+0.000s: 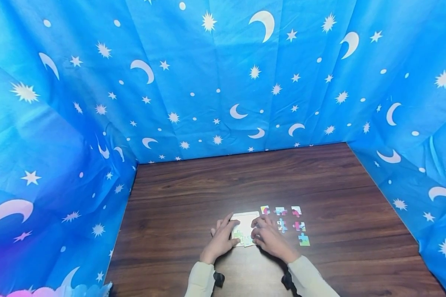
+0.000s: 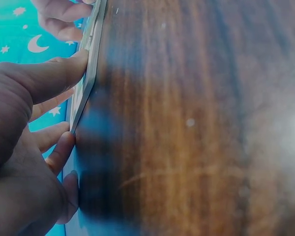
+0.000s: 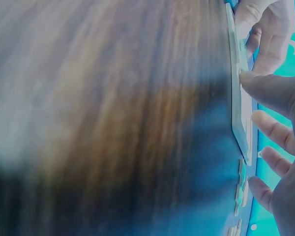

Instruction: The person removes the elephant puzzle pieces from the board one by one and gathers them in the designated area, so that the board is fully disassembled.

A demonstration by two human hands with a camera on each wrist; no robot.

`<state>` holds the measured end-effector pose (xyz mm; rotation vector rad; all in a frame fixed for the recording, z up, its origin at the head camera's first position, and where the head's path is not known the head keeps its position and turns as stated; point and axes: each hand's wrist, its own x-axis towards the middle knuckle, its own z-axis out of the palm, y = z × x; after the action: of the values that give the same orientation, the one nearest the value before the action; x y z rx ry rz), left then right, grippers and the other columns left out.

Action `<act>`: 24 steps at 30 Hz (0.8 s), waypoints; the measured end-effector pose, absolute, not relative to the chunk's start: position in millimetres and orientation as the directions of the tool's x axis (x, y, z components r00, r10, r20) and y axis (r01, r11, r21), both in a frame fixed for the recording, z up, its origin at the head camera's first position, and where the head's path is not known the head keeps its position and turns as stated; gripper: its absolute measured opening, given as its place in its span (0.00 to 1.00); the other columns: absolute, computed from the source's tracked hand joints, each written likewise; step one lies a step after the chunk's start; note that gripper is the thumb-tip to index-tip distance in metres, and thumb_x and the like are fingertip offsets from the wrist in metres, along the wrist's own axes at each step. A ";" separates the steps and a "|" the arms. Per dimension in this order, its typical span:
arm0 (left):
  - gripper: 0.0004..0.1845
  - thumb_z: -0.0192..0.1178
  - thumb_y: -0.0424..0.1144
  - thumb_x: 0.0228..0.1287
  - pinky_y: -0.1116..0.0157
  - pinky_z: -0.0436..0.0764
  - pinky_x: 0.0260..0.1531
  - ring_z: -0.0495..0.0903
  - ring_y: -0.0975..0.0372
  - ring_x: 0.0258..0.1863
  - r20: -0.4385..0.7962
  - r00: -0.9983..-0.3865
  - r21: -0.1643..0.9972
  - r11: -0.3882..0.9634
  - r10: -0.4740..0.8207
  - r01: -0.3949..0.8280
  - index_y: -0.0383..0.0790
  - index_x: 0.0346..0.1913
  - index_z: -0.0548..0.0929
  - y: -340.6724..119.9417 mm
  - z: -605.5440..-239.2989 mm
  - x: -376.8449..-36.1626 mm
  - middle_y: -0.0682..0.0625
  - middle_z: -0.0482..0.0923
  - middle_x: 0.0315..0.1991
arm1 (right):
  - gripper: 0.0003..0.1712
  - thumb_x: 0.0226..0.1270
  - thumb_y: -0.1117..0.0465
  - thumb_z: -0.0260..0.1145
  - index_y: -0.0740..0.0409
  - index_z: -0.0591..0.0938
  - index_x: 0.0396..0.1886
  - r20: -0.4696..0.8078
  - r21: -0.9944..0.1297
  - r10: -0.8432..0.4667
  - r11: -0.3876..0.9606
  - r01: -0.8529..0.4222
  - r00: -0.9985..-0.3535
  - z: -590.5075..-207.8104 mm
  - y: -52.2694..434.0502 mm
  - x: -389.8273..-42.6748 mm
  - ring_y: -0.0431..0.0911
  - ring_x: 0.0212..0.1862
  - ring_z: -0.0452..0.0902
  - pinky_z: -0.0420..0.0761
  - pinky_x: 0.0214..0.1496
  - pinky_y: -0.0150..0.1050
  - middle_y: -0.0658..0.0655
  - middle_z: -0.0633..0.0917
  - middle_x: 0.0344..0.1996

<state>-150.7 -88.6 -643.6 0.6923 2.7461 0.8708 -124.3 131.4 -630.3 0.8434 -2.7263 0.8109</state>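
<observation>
Now the left hand (image 1: 221, 238) and right hand (image 1: 269, 236) are pressing straight fingers on the puzzle board (image 1: 245, 225). It is looking thin, light and stiff, so holding its edges is probably best.

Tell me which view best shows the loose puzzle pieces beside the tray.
The head view: the loose puzzle pieces lie spread on the table right of the puzzle tray. The right wrist view catches only blurred edges of a few; the left wrist view shows none.

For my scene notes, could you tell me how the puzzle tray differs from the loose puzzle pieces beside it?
The puzzle tray is one pale square board; the loose puzzle pieces are several small bright bits. The left hand and right hand both touch the tray; the pieces lie untouched. Both rest flat on the wooden table.
</observation>
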 end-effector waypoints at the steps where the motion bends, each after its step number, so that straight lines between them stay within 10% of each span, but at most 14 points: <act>1: 0.30 0.66 0.46 0.52 0.52 0.57 0.43 0.57 0.57 0.60 -0.027 -0.875 0.583 0.719 0.483 0.378 0.55 0.61 0.70 -88.5 -644.0 -150.7 0.49 0.50 0.71 | 0.05 0.47 0.61 0.72 0.47 0.83 0.23 0.312 -0.452 -0.472 0.689 -0.566 -0.824 -630.0 132.2 -123.9 0.53 0.52 0.64 0.61 0.49 0.55 0.53 0.76 0.43; 24: 0.29 0.66 0.43 0.53 0.49 0.55 0.44 0.58 0.56 0.60 -0.026 -0.886 0.613 0.707 0.464 0.352 0.53 0.60 0.71 -86.4 -646.6 -152.0 0.50 0.52 0.71 | 0.07 0.48 0.63 0.72 0.50 0.80 0.23 0.373 -0.459 -0.401 0.703 -0.542 -0.836 -630.9 166.7 -105.4 0.56 0.51 0.65 0.61 0.49 0.56 0.56 0.77 0.42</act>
<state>-152.0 -86.4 -646.6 0.6599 2.7357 0.9268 -105.4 166.7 -630.9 0.7523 -2.6672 0.8336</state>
